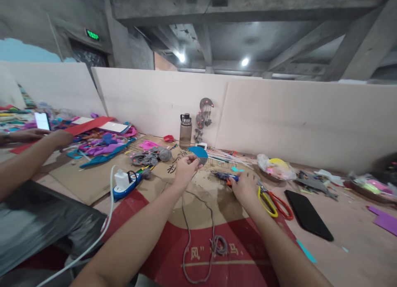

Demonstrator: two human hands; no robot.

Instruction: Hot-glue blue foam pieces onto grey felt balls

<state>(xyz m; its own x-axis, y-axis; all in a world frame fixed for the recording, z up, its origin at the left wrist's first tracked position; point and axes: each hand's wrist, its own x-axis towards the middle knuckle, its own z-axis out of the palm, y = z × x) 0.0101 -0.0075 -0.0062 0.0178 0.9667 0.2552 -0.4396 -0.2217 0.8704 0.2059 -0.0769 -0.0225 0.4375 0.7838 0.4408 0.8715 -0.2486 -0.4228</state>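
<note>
My left hand (188, 171) pinches a round disc (198, 153), its upper part bright blue and its lower part grey. Grey yarn (213, 221) trails down from this hand and lies in loops and a small coil on the cardboard. My right hand (245, 187) is closed around a blue hot glue gun (228, 177) with an orange trigger, low over the board; its nozzle points left. Just right of that hand lie scissors (273, 202) with one yellow and one red handle. Part of the glue gun is hidden under my fingers.
A water bottle (185, 132) stands at the back beside a grey hanging ornament (204, 115). Left are a power strip (127, 185), grey yarn pieces (149, 156) and a co-worker's arms (37, 154) with red material. A black phone (308, 214) and a bowl (276, 169) lie right.
</note>
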